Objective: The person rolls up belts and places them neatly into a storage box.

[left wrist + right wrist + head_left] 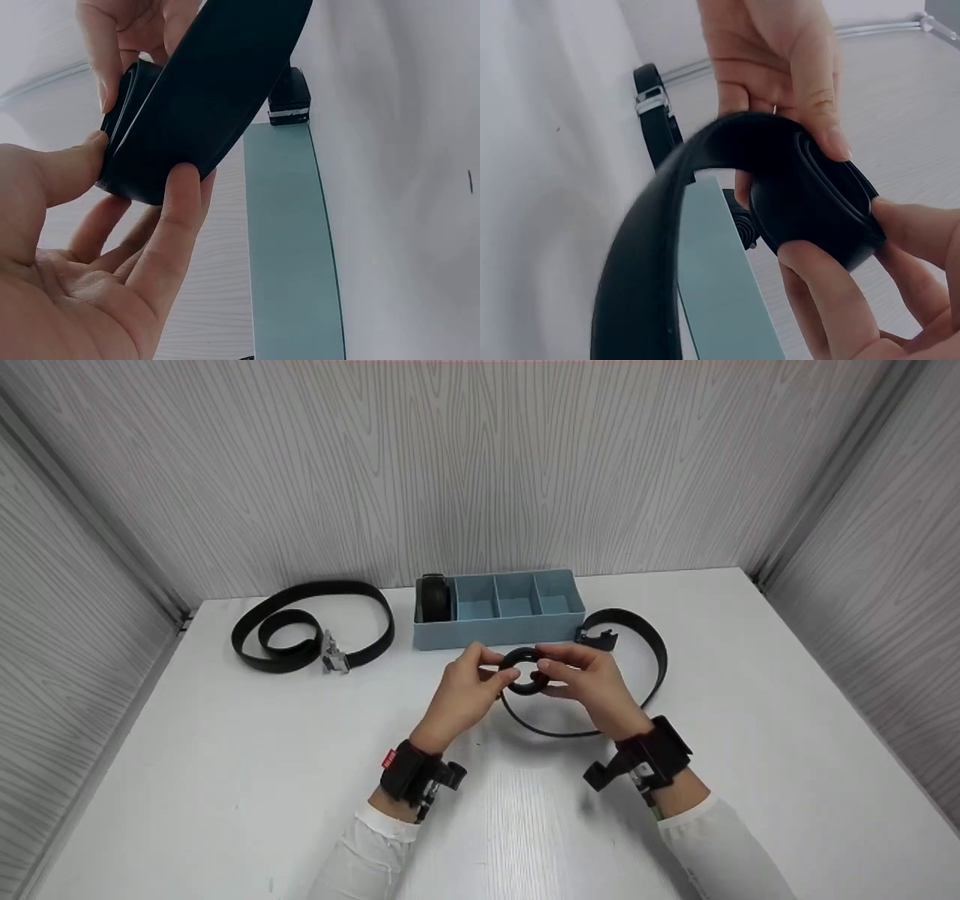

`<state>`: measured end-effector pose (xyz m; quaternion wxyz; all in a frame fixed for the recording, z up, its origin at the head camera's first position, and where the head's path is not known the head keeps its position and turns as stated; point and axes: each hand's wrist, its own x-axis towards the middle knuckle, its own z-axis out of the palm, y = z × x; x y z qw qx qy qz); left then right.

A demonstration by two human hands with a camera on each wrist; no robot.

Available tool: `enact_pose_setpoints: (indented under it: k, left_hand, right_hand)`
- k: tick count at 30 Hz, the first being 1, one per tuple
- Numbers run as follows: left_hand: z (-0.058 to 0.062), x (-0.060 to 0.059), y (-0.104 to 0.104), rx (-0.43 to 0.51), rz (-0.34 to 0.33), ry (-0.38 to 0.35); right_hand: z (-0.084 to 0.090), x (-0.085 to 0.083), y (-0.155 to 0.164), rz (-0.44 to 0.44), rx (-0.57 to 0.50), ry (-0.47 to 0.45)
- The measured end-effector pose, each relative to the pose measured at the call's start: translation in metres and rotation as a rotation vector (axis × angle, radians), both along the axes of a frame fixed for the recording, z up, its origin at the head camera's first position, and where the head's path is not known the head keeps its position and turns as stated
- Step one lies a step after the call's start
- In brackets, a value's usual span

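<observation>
Both hands hold the coiled end of a black belt [527,651] above the table, in front of the organizer box. My left hand [466,690] pinches the coil's left side between thumb and fingers. From the other side my right hand [592,682] grips it the same way. The belt's loose length loops down and round to the right, ending in a dark buckle [598,640] beside the box. In the left wrist view the belt strap [217,82] crosses above the left fingertips. The right wrist view shows the layered roll [810,202] between the two hands.
A blue-grey organizer box [495,631] with several compartments stands near the back wall. Its leftmost compartment holds a rolled black belt [434,598]. Another black belt [382,641], partly curled, with a silver buckle [333,654], lies at the left on the white table [262,780].
</observation>
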<state>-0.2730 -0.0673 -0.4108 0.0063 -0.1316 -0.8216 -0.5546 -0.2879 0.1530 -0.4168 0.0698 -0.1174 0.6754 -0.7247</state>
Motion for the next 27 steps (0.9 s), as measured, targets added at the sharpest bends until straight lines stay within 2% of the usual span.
enact_pose_setpoints:
  k: [6, 12, 16, 23, 27]
  left_hand:
    - [0.0012, 0.0004, -0.0008, -0.004, -0.004, 0.033]
    - [0.0011, 0.0026, 0.0, -0.083, -0.061, 0.1]
    - [0.0005, 0.0023, 0.0013, -0.115, -0.073, 0.097]
    - [0.0004, 0.0024, 0.0009, -0.028, 0.008, 0.052]
    - [0.0006, 0.0018, 0.0004, 0.01, 0.022, 0.032]
  right_hand:
    - [-0.0016, -0.0019, 0.0003, 0.019, -0.019, -0.009]
    - [0.0006, -0.0013, 0.0033, 0.099, 0.146, 0.042]
    - [0.0004, -0.0017, 0.0026, 0.131, 0.192, 0.046]
    - [-0.002, -0.0002, -0.0026, 0.045, 0.086, 0.038]
    - [-0.0032, 0.0013, -0.0035, -0.008, 0.016, 0.024]
